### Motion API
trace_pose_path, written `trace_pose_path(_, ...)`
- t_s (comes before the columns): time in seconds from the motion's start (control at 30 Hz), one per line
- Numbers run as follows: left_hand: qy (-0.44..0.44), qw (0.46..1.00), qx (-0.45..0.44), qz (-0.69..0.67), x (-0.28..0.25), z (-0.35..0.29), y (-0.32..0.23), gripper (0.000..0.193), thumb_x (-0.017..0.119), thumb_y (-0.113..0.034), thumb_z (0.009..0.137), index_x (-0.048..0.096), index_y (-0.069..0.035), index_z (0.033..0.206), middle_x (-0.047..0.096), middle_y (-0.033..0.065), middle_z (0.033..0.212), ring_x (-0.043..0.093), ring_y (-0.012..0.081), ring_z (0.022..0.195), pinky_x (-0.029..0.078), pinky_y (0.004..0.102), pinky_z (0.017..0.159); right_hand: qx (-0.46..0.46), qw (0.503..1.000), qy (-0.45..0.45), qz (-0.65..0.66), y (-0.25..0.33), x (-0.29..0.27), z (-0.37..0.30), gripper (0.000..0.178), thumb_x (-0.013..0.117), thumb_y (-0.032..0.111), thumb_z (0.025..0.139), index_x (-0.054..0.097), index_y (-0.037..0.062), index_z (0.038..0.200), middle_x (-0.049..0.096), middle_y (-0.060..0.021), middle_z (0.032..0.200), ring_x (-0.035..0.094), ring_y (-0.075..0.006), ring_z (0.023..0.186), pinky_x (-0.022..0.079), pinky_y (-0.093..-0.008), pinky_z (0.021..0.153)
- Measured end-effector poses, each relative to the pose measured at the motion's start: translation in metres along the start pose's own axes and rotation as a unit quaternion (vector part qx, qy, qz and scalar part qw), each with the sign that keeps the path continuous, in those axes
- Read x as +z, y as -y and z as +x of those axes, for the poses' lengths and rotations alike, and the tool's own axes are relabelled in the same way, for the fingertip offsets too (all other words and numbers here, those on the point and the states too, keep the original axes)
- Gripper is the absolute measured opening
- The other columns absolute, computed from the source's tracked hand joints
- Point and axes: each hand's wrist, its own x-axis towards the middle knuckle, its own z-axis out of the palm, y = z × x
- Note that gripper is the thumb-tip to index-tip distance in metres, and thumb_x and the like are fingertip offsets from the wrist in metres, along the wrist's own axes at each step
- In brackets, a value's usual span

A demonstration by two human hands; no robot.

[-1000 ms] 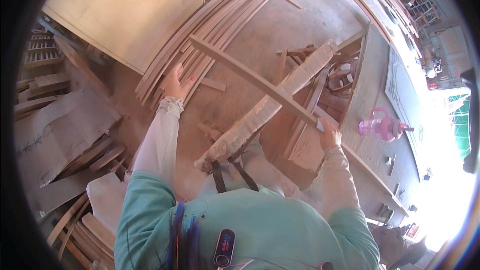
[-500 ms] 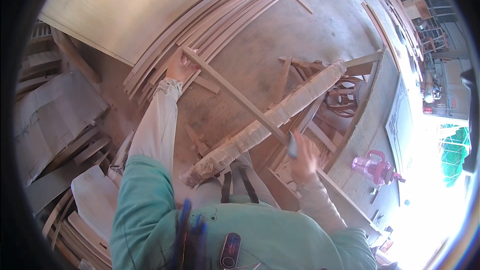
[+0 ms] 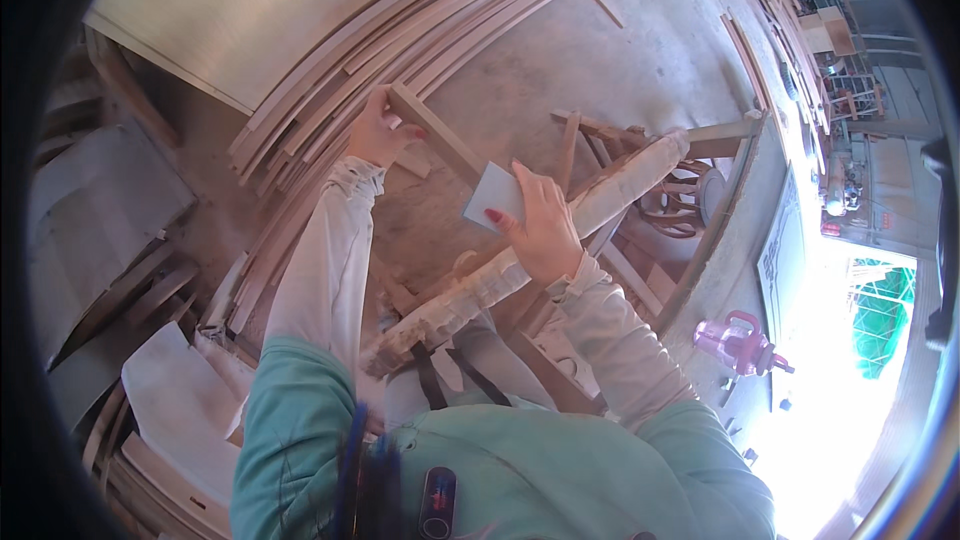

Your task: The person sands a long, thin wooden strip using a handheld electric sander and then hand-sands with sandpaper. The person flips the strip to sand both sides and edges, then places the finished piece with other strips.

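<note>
My left hand (image 3: 384, 132) is closed around the upper-left end of a narrow wooden strip (image 3: 436, 134). My right hand (image 3: 545, 224) presses a small light grey-blue sheet of sandpaper (image 3: 494, 196) against the strip, thumb on top and fingers stretched along the far side. Hand and sheet hide the strip's lower-right part. Beneath runs a long beam wrapped in pale padding (image 3: 630, 178), slanting from my lap up to the right; my right hand and forearm cover part of it.
Long wooden strips (image 3: 340, 80) lie stacked at the far left, below a plywood panel (image 3: 270, 10). To the right is a workbench (image 3: 715, 275) with a pink bottle (image 3: 741, 343). A wooden stool (image 3: 690, 195) stands beyond the beam. Boards and offcuts (image 3: 180, 390) crowd my left.
My right hand has moved up and left along the strip, carrying the sandpaper toward my left hand. The strip's held end has shifted slightly right.
</note>
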Motion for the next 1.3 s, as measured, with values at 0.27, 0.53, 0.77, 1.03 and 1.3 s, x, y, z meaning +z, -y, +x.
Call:
trace_pose_path(0.27,0.003,1.000,0.020,-0.012,0.003,-0.001,-0.006,0.068,0.091,-0.010,0.066,0.048,-0.004,0.118,0.061,0.0070,0.111,0.062,0.0199,0.110,0.050,0.0331,0.096,-0.199,0.974,0.098,-0.036,0.006,-0.015,0.074,0.045,0.070,0.031,0.088,0.055,0.0129,0.127,0.055,-0.0104,0.112,0.052,-0.0330,0.111,0.040,-0.0454,0.091)
trace_pose_path(0.53,-0.002,0.999,0.034,-0.027,0.008,-0.001,-0.007,0.068,0.090,-0.002,0.065,0.048,-0.004,0.120,0.061,0.0066,0.113,0.062,0.0192,0.109,0.049,0.0320,0.096,-0.077,0.979,-0.112,-0.152,0.017,0.002,0.060,0.069,0.079,0.047,0.076,0.050,0.0047,0.122,0.048,-0.0183,0.131,0.049,-0.0380,0.121,0.036,-0.0527,0.101)
trace_pose_path(0.77,-0.013,1.000,-0.005,0.000,0.018,0.014,0.000,0.065,0.084,0.006,0.067,0.050,-0.006,0.121,0.062,0.0075,0.111,0.064,0.0197,0.106,0.052,0.0319,0.088,0.063,0.997,-0.035,0.019,0.011,0.008,0.050,0.065,0.071,0.050,0.084,0.046,0.0031,0.122,0.049,-0.0205,0.134,0.051,-0.0403,0.123,0.036,-0.0653,0.102)
trace_pose_path(1.03,-0.012,1.000,0.004,0.000,0.024,0.020,-0.005,0.068,0.084,0.004,0.069,0.050,-0.005,0.127,0.063,0.0067,0.109,0.066,0.0188,0.100,0.053,0.0312,0.086,0.054,0.994,-0.014,-0.098,0.013,0.002,0.044,0.060,0.058,0.042,0.096,0.040,0.0022,0.139,0.042,-0.0235,0.149,0.048,-0.0414,0.131,0.031,-0.0669,0.106)
trace_pose_path(1.3,-0.041,0.997,0.026,0.065,0.032,0.021,-0.003,0.069,0.085,0.003,0.069,0.052,-0.003,0.129,0.064,0.0093,0.113,0.065,0.0190,0.104,0.053,0.0315,0.089,0.035,0.998,0.031,-0.040,0.003,0.015,0.051,0.044,0.051,0.026,0.101,0.045,-0.0009,0.136,0.056,-0.0255,0.131,0.057,-0.0428,0.115,0.048,-0.0502,0.094)
